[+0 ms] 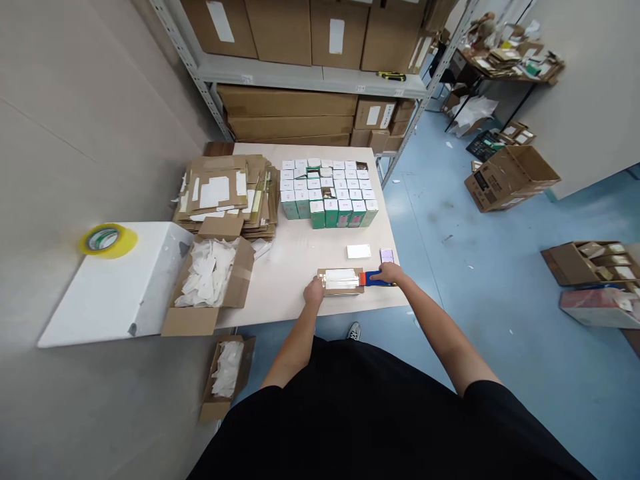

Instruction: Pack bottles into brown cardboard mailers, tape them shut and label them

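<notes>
A small brown cardboard box [341,281] with a white label lies near the table's front edge. My left hand [314,292] is closed on its left end. At the box's right end my right hand [391,273] grips a red and blue tape dispenser [373,279], which touches the box. A white card [359,251] and a phone [387,256] lie just behind them on the pale table [295,267].
Green and white small boxes [327,192] stand in rows mid-table. Flattened cartons [227,190] are stacked at left, beside an open box of white packing [210,275]. A yellow tape roll [107,240] sits on a white board. Shelving with large cartons [290,73] stands behind; open boxes [510,175] litter the blue floor.
</notes>
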Demonstrator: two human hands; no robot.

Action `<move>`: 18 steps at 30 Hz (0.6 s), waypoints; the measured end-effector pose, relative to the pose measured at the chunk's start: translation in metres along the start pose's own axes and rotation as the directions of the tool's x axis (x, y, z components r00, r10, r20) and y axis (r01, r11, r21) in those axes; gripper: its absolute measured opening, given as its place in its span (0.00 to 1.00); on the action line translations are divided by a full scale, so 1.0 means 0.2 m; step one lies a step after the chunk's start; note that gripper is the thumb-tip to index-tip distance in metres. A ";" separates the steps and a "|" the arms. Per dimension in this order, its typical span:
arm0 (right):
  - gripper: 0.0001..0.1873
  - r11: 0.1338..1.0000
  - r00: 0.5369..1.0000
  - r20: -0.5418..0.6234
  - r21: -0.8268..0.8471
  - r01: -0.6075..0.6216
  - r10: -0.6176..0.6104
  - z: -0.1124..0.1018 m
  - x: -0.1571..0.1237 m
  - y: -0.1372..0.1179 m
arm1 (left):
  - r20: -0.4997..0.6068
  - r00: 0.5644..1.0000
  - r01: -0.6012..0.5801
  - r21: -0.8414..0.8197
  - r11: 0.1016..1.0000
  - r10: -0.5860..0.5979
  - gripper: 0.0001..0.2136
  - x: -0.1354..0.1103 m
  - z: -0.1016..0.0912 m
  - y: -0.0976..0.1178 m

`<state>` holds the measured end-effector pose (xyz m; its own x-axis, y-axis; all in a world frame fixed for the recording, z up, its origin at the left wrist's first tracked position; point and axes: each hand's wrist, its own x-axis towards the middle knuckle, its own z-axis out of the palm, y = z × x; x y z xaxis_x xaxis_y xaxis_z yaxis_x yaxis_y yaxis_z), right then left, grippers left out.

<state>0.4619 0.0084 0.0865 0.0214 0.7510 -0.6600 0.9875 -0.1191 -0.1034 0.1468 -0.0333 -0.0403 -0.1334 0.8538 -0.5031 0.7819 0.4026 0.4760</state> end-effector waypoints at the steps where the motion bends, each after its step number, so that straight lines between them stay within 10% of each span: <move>1: 0.29 1.000 1.000 -0.002 0.005 -0.014 0.014 -0.01 -0.01 0.08 | 0.001 1.000 -0.004 0.025 1.000 0.004 0.21 0.00 0.00 0.00; 7: 0.29 0.998 0.998 -0.021 0.015 -0.060 0.060 0.01 0.00 0.31 | 0.006 1.000 -0.022 0.093 0.995 0.022 0.23 0.00 -0.03 -0.01; 18: 0.28 0.996 0.996 -0.044 0.049 -0.070 0.072 0.07 -0.01 0.20 | 0.004 1.000 0.008 -0.100 0.995 -0.008 0.21 0.06 -0.10 -0.11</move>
<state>0.4989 -0.0077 0.0739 0.0992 0.7682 -0.6324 0.9748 -0.2027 -0.0933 0.1164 -0.0253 -0.0430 -0.1372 0.8494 -0.5096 0.7161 0.4405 0.5414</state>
